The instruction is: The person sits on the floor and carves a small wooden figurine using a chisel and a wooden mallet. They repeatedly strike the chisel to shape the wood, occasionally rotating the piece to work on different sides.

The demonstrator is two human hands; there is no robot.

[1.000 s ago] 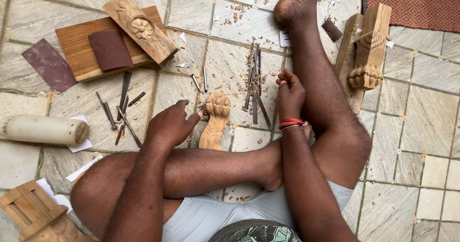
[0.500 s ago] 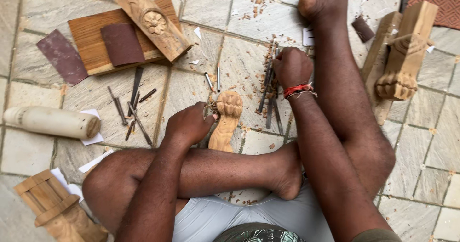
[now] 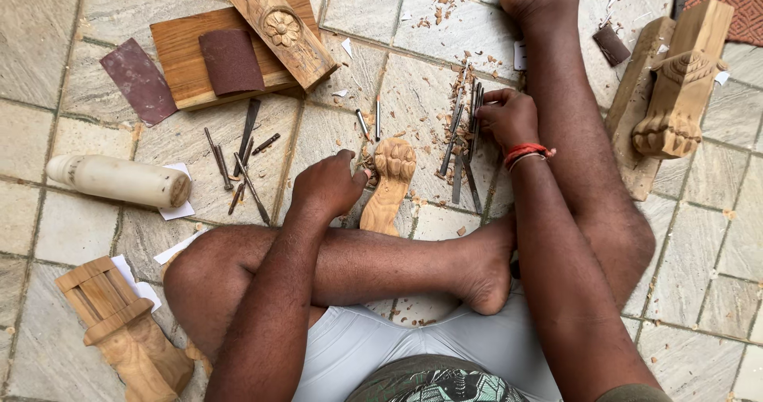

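Observation:
I sit cross-legged on a stone tile floor. My left hand (image 3: 327,186) rests with curled fingers against the left side of a small carved wooden leg with a paw-shaped top (image 3: 388,181), which lies on the floor in front of my shin. My right hand (image 3: 507,116), with a red thread band at the wrist, reaches over a row of metal carving chisels (image 3: 465,124) lying on the tiles, fingers curled on them. Whether it grips one is hard to tell.
More chisels (image 3: 242,159) lie to the left. A wooden board (image 3: 187,68) carries sandpaper (image 3: 230,60) and a carved flower panel (image 3: 278,28). A pale mallet (image 3: 119,181) lies at left, carved legs at bottom left (image 3: 127,334) and right (image 3: 675,104). Wood chips litter the floor.
My right hand has moved forward from above my knee onto the row of chisels. My left hand has stayed beside the carved paw piece. The camera view has shifted slightly.

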